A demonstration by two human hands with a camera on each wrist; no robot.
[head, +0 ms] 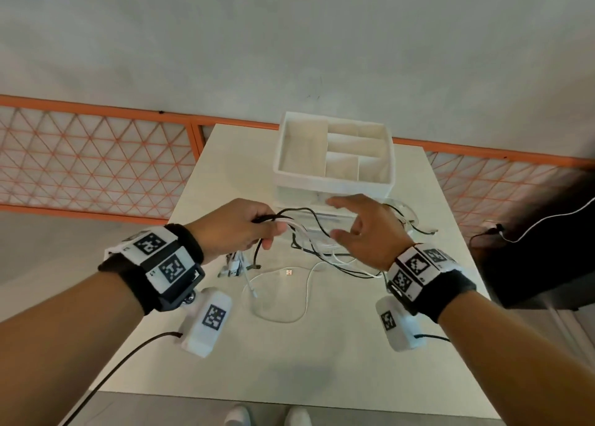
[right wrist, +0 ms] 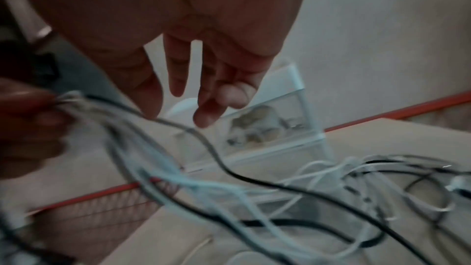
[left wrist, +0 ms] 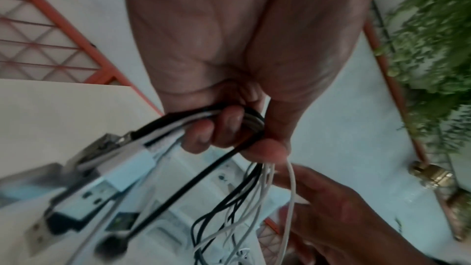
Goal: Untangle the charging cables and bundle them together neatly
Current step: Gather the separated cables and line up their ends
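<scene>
The left hand [head: 238, 229] is clamped around a gathered bunch of charging cables [head: 291, 224] — black and white strands pass together through its fist, with the fingers [left wrist: 226, 126] curled over them and the thumb pressed against the bundle from the other side. In the left wrist view several USB plugs [left wrist: 94, 190] hang out of the little-finger side of that fist, white-bodied and black-bodied ones crowded together, while the loose lengths trail from the thumb side toward the right hand. The right hand [head: 362, 229] hovers just beside the left with its fingers spread and relaxed, holding nothing; its fingertips [right wrist: 203, 120] are near one black strand, but I cannot tell whether they touch it. Beneath and beyond the right hand the remaining cable lengths lie in a tangled heap of loops [right wrist: 377, 186] on the white table [head: 322, 361]. Below the left hand, nearer the person, a single white cable [head: 283, 319] lies on the table in a wide loop. Just past both hands stands a white organiser box [head: 331, 155] with several open compartments, set on a clear-fronted drawer unit [right wrist: 280, 128] — its contents are too blurred to name. Both wrists wear black bands carrying printed marker tags.
</scene>
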